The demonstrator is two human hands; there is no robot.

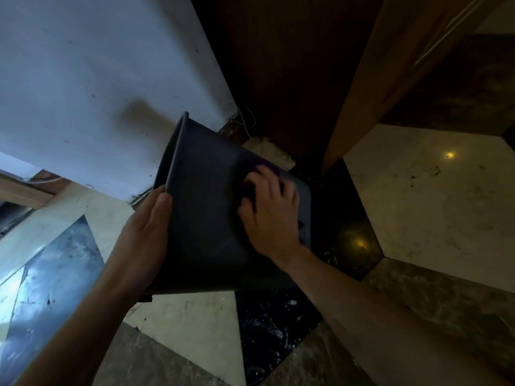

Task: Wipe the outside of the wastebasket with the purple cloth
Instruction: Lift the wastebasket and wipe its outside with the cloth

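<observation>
The right hand's fingers (pixel 262 179) are curled and pressed down on a purple cloth (pixel 271 167), bunching it flat against the side of a dark wastebasket (pixel 206 213). Only small slivers of the cloth show, one past the fingertips at about one o'clock from the knuckles and one under the heel of the palm. The right hand (pixel 269 215) lies palm-down on the basket wall, near its closed bottom end, with the forearm running off toward five o'clock.

The left hand's thumb (pixel 161 207) lies along the outside wall just under the rim, pointing to twelve o'clock. Its other fingers wrap behind the basket and are hidden, so the left hand (pixel 142 235) grips the rim end. Its forearm leaves the picture toward seven o'clock.

The wastebasket is held in the air at the centre of the view, tipped on its side, with the open mouth pointing to ten o'clock and the base to four o'clock.

Behind it, from nine to twelve o'clock, stands a white wall (pixel 97 79). A dark wooden door (pixel 278 65) fills the twelve o'clock area. Below, a floor (pixel 432 204) of pale and dark stone tiles spreads from three to seven o'clock, with two small yellow light reflections on it.
</observation>
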